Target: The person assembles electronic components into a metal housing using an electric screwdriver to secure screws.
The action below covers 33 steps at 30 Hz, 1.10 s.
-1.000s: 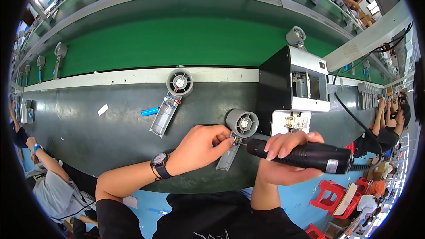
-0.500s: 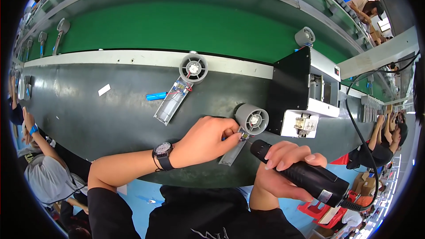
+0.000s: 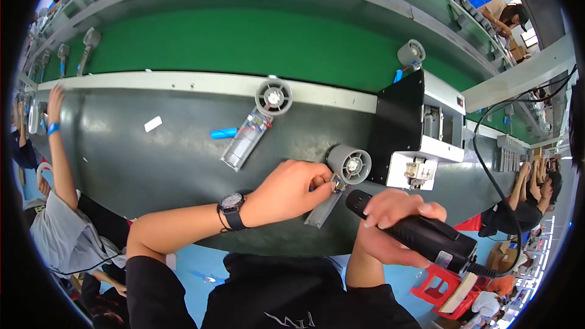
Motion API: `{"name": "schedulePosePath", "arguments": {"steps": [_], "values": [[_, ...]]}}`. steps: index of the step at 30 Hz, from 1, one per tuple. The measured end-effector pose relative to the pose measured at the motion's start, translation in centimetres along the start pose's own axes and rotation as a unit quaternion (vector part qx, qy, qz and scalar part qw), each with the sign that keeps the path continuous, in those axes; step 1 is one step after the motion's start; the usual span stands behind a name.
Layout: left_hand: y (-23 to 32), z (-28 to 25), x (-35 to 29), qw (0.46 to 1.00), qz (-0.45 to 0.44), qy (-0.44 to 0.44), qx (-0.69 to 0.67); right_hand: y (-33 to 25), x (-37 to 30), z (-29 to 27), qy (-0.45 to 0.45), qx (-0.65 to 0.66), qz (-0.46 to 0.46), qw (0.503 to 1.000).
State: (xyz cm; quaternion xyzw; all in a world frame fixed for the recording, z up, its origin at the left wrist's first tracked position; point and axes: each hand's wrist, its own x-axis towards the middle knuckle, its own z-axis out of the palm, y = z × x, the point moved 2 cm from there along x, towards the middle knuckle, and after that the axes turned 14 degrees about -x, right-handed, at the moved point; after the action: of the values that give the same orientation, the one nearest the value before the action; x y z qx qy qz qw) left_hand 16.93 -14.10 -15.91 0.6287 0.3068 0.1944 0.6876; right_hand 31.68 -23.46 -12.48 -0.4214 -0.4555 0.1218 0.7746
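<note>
My left hand is closed, thumb and forefinger pinching a small circuit board just below the round head of a grey fan unit. The open trough-shaped handle of that unit slants toward me on the dark table. In my right hand is a black corded electric screwdriver, its tip aimed left at the board. Whether the thin bit touches a screw is too small to tell. Farther off lies a second grey fan unit with exposed board and wires, a blue battery cell beside it.
A black-and-white machine stands right of the fan unit. The screwdriver's cable loops up on the right. Beyond a white rail runs a green conveyor belt carrying grey fan units. A white slip lies left; a co-worker's arm reaches forward there.
My hands hold nearly the same pose at the fan unit. The view has shifted slightly. At the left, the co-worker's arm has reached toward the belt. The fan at the belt's right has slid left.
</note>
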Motion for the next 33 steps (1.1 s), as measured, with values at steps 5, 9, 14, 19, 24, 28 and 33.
{"name": "schedulePosePath", "arguments": {"steps": [5,9,14,19,24,28,33], "values": [[4.9,-2.2,1.3,0.992,0.112,0.053,-0.014,-4.1,2.3,-1.4,0.103,0.115,-0.047,0.987],[8.0,-10.8,6.7,0.965,0.169,0.182,0.090,-4.0,2.1,-2.5,0.083,0.119,-0.020,0.989],[3.9,-21.3,10.7,0.960,0.050,0.224,0.159,-3.1,0.3,-2.9,0.078,0.125,0.042,0.988],[1.6,-21.6,7.9,0.802,0.316,0.416,0.290,-2.5,-0.5,-4.1,0.118,0.112,0.053,0.985],[2.3,-14.0,1.0,0.947,0.099,0.260,0.162,-2.1,-0.2,-6.0,0.104,0.107,0.075,0.986],[1.4,-11.9,-1.6,0.975,0.038,0.186,0.117,-1.5,-0.9,-3.9,0.029,0.186,0.228,0.955],[1.1,-12.2,-0.6,0.990,-0.096,0.090,0.060,-0.5,-2.5,0.7,-0.086,0.175,0.451,0.871]]}}
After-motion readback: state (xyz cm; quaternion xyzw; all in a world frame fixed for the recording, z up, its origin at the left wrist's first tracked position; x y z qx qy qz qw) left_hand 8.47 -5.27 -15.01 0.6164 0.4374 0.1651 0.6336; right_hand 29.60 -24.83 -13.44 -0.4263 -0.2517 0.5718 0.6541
